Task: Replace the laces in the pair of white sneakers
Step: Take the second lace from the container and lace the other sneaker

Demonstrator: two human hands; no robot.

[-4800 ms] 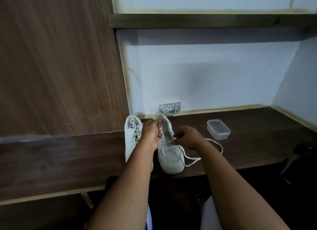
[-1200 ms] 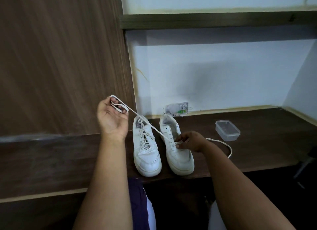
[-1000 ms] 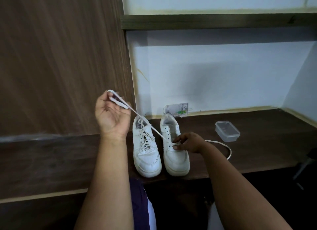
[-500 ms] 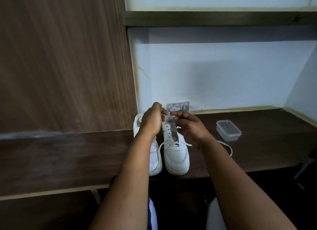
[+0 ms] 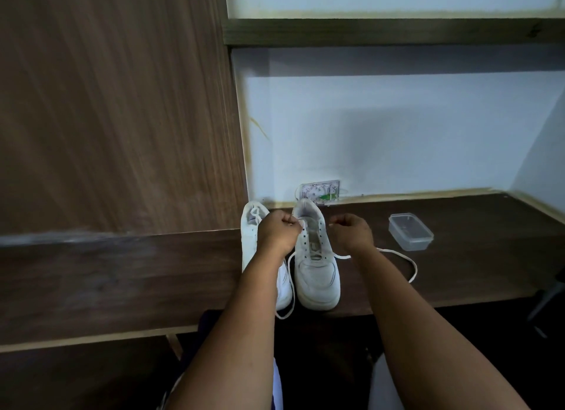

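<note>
Nearest the viewer, two forearms reach from 6 o'clock toward the bench (image 5: 122, 287). A free run of the lace (image 5: 409, 264) hangs over the front edge at 6 o'clock of the right sneaker (image 5: 316, 269); another run loops across the bench surface toward 3 o'clock.

The left hand (image 5: 276, 233) has its fingers curled, pinching a lace end at the sneaker's left eyelet row. The right hand (image 5: 351, 230) is closed with curled fingers at 3 o'clock of the upper eyelets; it appears to hold the other lace end, but the end itself cannot be made out.

Step in hand, by judgement: threading the right sneaker. Only the lowest eyelets carry lace; the upper eyelets show open and the tongue is exposed. The next move calls for feeding a lace tip through the next open eyelet and drawing both runs even.

The left sneaker (image 5: 252, 235), touching or just beside the right one at 9 o'clock, appears laced near its collar.

Farther back, a clear plastic container (image 5: 410, 231) stands at 3 o'clock, well apart from the sneakers. A wall outlet (image 5: 321, 191) sits at 12 o'clock.
</note>
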